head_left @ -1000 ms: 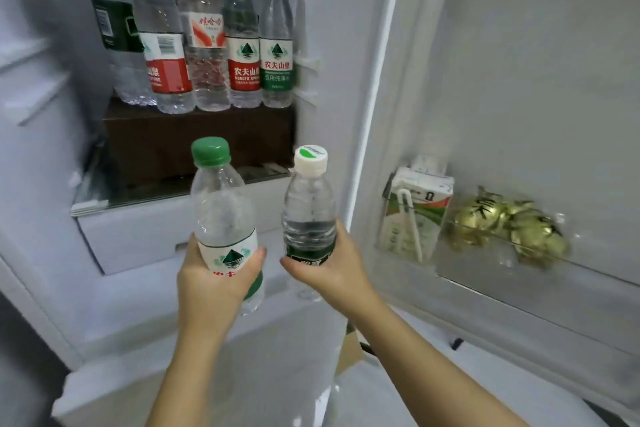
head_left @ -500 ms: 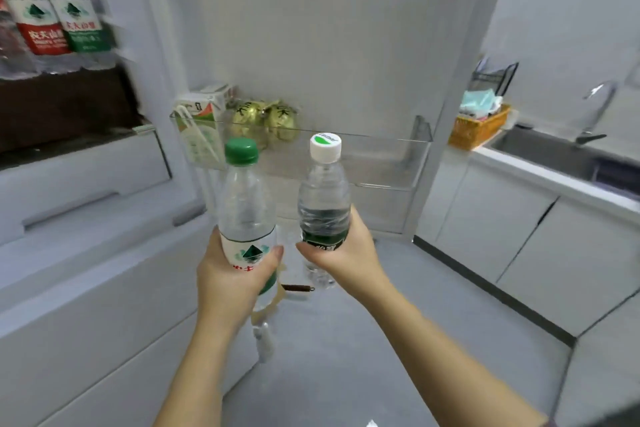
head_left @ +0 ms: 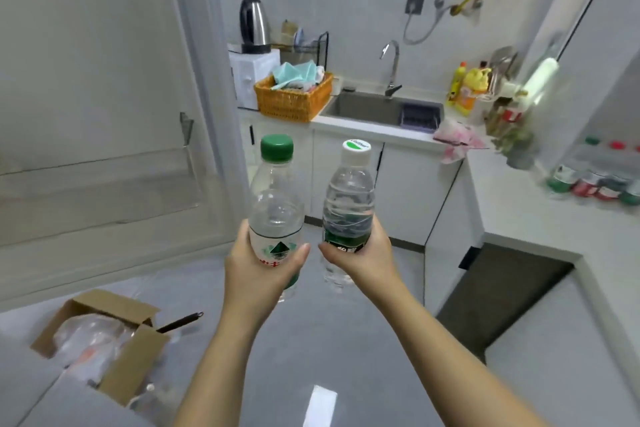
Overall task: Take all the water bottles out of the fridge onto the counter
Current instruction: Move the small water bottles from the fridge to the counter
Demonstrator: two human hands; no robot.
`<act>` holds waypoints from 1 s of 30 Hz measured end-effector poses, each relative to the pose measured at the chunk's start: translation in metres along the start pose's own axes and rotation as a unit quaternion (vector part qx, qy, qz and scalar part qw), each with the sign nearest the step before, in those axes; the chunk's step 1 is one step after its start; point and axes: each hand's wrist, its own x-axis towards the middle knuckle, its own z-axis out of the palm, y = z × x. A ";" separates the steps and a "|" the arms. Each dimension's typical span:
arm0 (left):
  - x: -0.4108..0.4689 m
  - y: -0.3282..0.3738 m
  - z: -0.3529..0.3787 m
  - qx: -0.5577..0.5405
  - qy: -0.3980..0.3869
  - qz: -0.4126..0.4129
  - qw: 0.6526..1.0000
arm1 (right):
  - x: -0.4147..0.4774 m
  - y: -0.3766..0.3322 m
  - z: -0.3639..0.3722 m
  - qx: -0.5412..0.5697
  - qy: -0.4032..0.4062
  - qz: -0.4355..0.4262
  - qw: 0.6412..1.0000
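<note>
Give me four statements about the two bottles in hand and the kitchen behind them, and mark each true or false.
1. The left hand holds the green-capped bottle. True.
2. The white-capped bottle in the right hand lies on its side. False: it is upright.
3. An orange basket sits left of the sink. True.
4. The cardboard box stands on the counter. False: it is on the floor.

Bottles on counter (head_left: 595, 184) blurred, count unclear; cardboard box (head_left: 104, 340) contents indistinct
</note>
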 end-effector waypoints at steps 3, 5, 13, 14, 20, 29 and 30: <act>0.034 0.002 0.053 -0.030 -0.065 0.005 0.997 | 0.026 0.011 -0.044 -0.016 0.050 0.010 0.999; 0.057 0.009 0.089 -0.044 -0.100 0.016 0.994 | 0.046 0.014 -0.071 -0.027 0.086 0.011 0.996; 0.116 0.014 0.202 -0.072 -0.231 0.030 0.970 | 0.094 0.034 -0.162 -0.055 0.234 0.028 0.970; 0.119 0.013 0.215 -0.073 -0.243 0.027 0.967 | 0.096 0.039 -0.173 -0.057 0.250 0.033 0.966; 0.125 0.005 0.287 -0.073 -0.292 0.003 0.954 | 0.106 0.071 -0.233 -0.061 0.321 0.064 0.943; 0.121 0.008 0.417 -0.045 -0.293 -0.012 0.955 | 0.140 0.119 -0.346 -0.059 0.318 0.074 0.943; 0.122 0.011 0.433 -0.044 -0.289 -0.014 0.956 | 0.145 0.123 -0.364 -0.064 0.313 0.073 0.945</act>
